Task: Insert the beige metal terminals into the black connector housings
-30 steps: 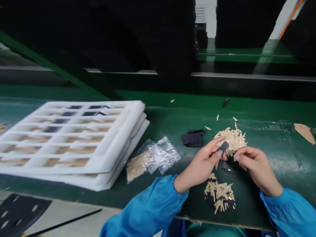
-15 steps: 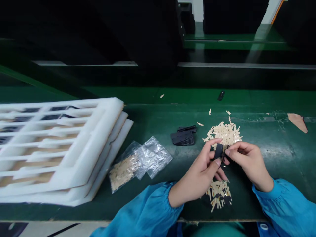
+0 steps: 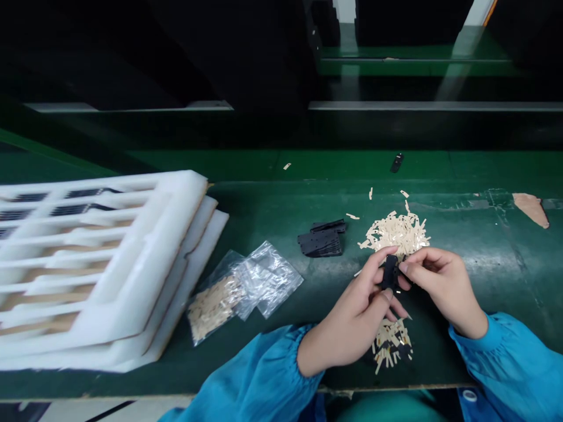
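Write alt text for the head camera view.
The left hand and right hand, in blue sleeves, pinch a small black piece above a green workbench. Loose cream strips lie heaped beyond them, beside black pieces, a clear plastic bag and stacked white foam trays.

Factory assembly line: green workbench [image 3: 444, 170], white foam trays [image 3: 176, 193], small parts.
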The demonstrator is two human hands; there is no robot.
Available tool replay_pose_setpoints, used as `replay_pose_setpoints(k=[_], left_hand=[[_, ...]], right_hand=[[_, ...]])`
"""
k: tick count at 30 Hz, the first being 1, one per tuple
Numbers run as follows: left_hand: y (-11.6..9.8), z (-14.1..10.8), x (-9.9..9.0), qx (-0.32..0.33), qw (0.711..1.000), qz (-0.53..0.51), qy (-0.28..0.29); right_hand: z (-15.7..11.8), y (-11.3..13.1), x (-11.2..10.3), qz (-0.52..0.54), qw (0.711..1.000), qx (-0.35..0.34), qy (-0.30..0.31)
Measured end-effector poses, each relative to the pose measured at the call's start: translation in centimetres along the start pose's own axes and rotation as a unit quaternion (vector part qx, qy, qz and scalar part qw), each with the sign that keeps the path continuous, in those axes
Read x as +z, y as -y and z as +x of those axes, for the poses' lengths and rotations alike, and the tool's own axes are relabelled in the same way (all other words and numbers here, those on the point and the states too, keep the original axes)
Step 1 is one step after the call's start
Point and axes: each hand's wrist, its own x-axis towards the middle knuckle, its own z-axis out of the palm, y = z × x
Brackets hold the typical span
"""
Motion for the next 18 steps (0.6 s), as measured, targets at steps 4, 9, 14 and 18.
replay_pose_setpoints(k=[4,9,14,18], left_hand=[[0.05,-0.06,0.0,0.006,1.0,0.014,0.001],[0.2,-0.19,-0.05,0.015,1.0,0.025,0.001],[0.31,-0.23,-0.06,0.024,0.999,0.03,0.0],[0.34,-0.2,-0.11,0.031,0.999,0.031,0.006]], right_hand=[[-0.05,-0.12,-0.06,0.0,1.0,0.007,0.001],[-0.04,0.07,-0.05,0.001,1.0,0.005,-0.003],[-0.08,0.18,-0.03,0.003,1.0,0.008,0.001],[-0.16,0.02,-0.09,0.007,1.0,0.006,0.002]])
